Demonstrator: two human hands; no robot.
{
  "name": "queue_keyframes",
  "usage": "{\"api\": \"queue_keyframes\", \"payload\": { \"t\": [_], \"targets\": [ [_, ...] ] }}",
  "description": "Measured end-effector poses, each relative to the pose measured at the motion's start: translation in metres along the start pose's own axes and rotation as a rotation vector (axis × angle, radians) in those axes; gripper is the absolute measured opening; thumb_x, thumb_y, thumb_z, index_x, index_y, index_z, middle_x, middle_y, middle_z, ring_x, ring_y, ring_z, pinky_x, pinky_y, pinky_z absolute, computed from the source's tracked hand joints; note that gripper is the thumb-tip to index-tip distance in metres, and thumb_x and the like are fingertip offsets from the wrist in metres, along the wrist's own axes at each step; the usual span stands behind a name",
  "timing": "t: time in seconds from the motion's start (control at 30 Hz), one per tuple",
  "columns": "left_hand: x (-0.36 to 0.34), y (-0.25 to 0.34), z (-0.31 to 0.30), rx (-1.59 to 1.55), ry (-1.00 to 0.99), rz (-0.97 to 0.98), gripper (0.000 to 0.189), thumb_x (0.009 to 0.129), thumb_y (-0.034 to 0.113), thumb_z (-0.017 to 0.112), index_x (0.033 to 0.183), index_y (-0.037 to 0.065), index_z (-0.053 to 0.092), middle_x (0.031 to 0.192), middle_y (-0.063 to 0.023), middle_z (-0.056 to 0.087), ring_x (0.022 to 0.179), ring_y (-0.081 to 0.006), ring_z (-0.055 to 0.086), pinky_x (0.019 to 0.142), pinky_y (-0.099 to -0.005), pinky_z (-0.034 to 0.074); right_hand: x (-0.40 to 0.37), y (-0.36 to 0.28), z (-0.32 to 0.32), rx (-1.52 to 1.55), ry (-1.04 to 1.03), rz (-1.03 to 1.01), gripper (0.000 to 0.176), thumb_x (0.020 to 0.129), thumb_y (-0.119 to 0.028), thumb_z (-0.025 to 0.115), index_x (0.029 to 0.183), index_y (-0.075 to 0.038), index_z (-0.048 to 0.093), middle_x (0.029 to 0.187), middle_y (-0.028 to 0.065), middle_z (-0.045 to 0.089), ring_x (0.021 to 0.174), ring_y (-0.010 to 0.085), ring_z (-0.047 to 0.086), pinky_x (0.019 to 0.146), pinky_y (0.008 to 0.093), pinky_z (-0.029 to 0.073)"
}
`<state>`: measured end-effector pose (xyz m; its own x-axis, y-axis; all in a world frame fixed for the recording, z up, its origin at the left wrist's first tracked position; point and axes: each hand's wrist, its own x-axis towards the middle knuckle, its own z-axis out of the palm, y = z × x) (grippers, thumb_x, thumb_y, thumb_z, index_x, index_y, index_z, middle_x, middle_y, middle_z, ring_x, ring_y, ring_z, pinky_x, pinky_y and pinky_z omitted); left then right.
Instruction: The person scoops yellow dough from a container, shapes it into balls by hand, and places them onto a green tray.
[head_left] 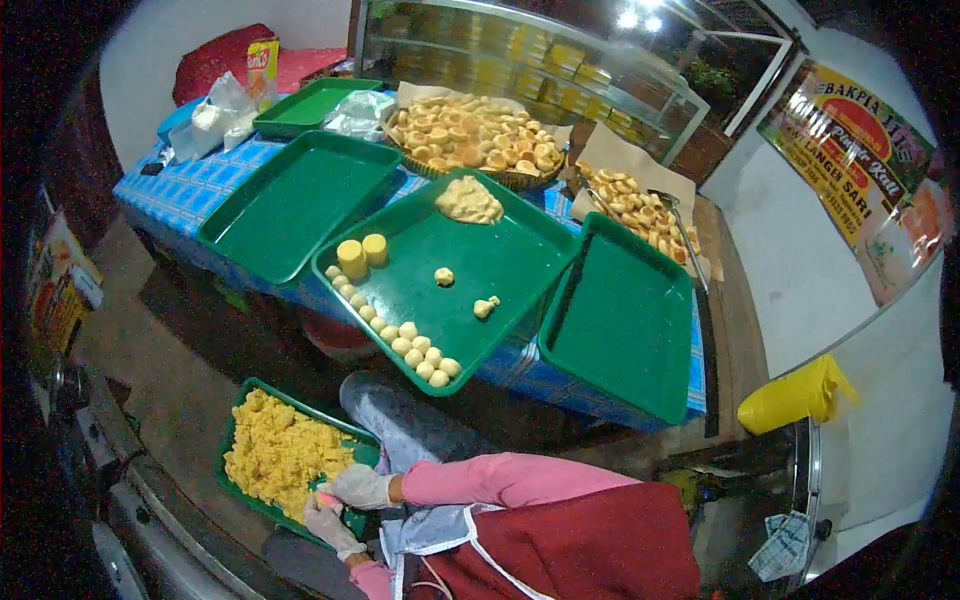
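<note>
Thin white gloves [345, 490] cover the left hand [330, 525] and right hand [360, 487]. The long sleeves [480, 480] are pink, and the maroon apron [590, 545] is edged in white.

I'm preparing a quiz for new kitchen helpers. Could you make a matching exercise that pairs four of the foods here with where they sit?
Things:
1. crumbly yellow filling
2. two yellow cylinders
3. row of pale dough balls
4. golden pastries

Places:
A. woven basket at the back
B. along the near edge of the middle tray
C. separate low tray nearest the camera
D. left corner of the middle tray

Pairs: 1-C, 2-D, 3-B, 4-A
</note>
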<state>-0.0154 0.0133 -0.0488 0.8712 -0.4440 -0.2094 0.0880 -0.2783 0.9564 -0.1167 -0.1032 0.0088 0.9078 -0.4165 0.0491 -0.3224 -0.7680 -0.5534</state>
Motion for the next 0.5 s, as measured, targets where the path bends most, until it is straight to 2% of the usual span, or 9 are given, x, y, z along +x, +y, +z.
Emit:
{"api": "queue_keyframes", "payload": {
  "t": [0.13, 0.17, 0.27, 0.3, 0.37, 0.4, 0.43, 0.47, 0.5],
  "targets": [
    [0.006, -0.004, 0.0, -0.175, -0.061, -0.036, 0.043, 0.076, -0.009, 0.051, 0.118, -0.008, 0.062, 0.098, -0.0079, 0.065, 0.075, -0.0157, 0.06, 0.062, -0.0257, 0.048, 0.019, -0.003, 0.017, 0.037, 0.012, -0.022, 0.036, 0.101, -0.037, 0.044, 0.088, -0.014, 0.069, 0.068, 0.0146, 0.065, 0.062, 0.0371, 0.065, 0.052, 0.051, 0.046],
    [0.008, -0.003, -0.005, 0.031, -0.062, 0.002, 0.045, 0.076, -0.01, 0.05, 0.119, -0.008, 0.061, 0.098, -0.007, 0.065, 0.076, -0.015, 0.059, 0.062, -0.0269, 0.048, 0.021, -0.006, 0.021, 0.074, 0.009, 0.013, 0.036, 0.101, -0.037, 0.045, 0.089, -0.013, 0.07, 0.07, 0.0158, 0.066, 0.064, 0.0381, 0.066, 0.055, 0.0519, 0.047],
    [0.003, 0.002, 0.005, -0.136, 0.036, 0.074, 0.04, 0.082, -0.006, 0.05, 0.121, -0.006, 0.06, 0.099, -0.0066, 0.065, 0.076, -0.0145, 0.058, 0.063, -0.0263, 0.047, 0.03, -0.011, 0.029, 0.089, 0.009, 0.055, 0.039, 0.1, -0.04, 0.046, 0.088, -0.012, 0.071, 0.075, 0.0174, 0.068, 0.068, 0.0396, 0.067, 0.059, 0.054, 0.048],
    [0.001, 0.007, 0.006, -0.056, 0.02, 0.085, 0.038, 0.085, -0.003, 0.05, 0.122, -0.006, 0.06, 0.1, -0.0068, 0.065, 0.076, -0.0149, 0.059, 0.064, -0.0263, 0.047, 0.032, -0.012, 0.031, 0.081, 0.007, 0.055, 0.04, 0.099, -0.041, 0.046, 0.088, -0.013, 0.071, 0.077, 0.0176, 0.069, 0.069, 0.0399, 0.067, 0.061, 0.0546, 0.048],
    [0.0, 0.016, -0.002, 0.121, 0.007, 0.106, 0.033, 0.092, 0.002, 0.051, 0.122, -0.007, 0.059, 0.101, -0.0074, 0.065, 0.078, -0.0156, 0.059, 0.065, -0.0263, 0.048, 0.033, -0.002, 0.033, 0.068, -0.005, -0.024, 0.027, 0.099, -0.034, 0.047, 0.095, -0.015, 0.065, 0.069, 0.0152, 0.064, 0.061, 0.0363, 0.065, 0.052, 0.0507, 0.046],
    [-0.013, 0.021, 0.003, -0.07, 0.055, -0.012, 0.031, 0.097, 0.009, 0.052, 0.122, -0.006, 0.06, 0.102, -0.0062, 0.065, 0.079, -0.0157, 0.06, 0.067, -0.0265, 0.048, 0.027, 0.004, 0.036, 0.066, -0.019, -0.059, 0.021, 0.099, -0.031, 0.048, 0.099, -0.016, 0.062, 0.065, 0.014, 0.062, 0.058, 0.0346, 0.065, 0.048, 0.0488, 0.044],
    [0.009, -0.012, 0.006, -0.281, -0.074, -0.017, 0.032, 0.094, 0.007, 0.054, 0.123, -0.006, 0.06, 0.103, -0.0066, 0.065, 0.079, -0.0159, 0.061, 0.067, -0.0265, 0.049, 0.019, 0.013, 0.033, 0.106, -0.01, -0.081, 0.016, 0.094, -0.029, 0.052, 0.096, -0.016, 0.061, 0.061, 0.0127, 0.059, 0.056, 0.0334, 0.064, 0.047, 0.0485, 0.044],
    [0.023, -0.052, -0.001, -0.496, -0.18, -0.027, 0.034, 0.091, 0.005, 0.057, 0.124, -0.006, 0.06, 0.105, -0.0069, 0.065, 0.079, -0.016, 0.062, 0.067, -0.0265, 0.049, 0.004, 0.004, -0.006, 0.025, 0.036, -0.174, 0.013, 0.09, -0.026, 0.055, 0.09, -0.016, 0.062, 0.06, 0.0119, 0.058, 0.056, 0.0329, 0.064, 0.047, 0.0491, 0.044],
    [0.004, 0.002, 0.002, -0.173, -0.139, -0.129, 0.037, 0.087, 0.003, 0.06, 0.123, -0.006, 0.062, 0.107, -0.008, 0.065, 0.084, -0.0158, 0.063, 0.072, -0.0272, 0.051, -0.001, 0.006, -0.008, 0.002, 0.081, -0.181, 0.013, 0.09, -0.024, 0.054, 0.087, -0.015, 0.063, 0.063, 0.013, 0.061, 0.058, 0.0334, 0.065, 0.049, 0.0488, 0.046]
  ]
}}
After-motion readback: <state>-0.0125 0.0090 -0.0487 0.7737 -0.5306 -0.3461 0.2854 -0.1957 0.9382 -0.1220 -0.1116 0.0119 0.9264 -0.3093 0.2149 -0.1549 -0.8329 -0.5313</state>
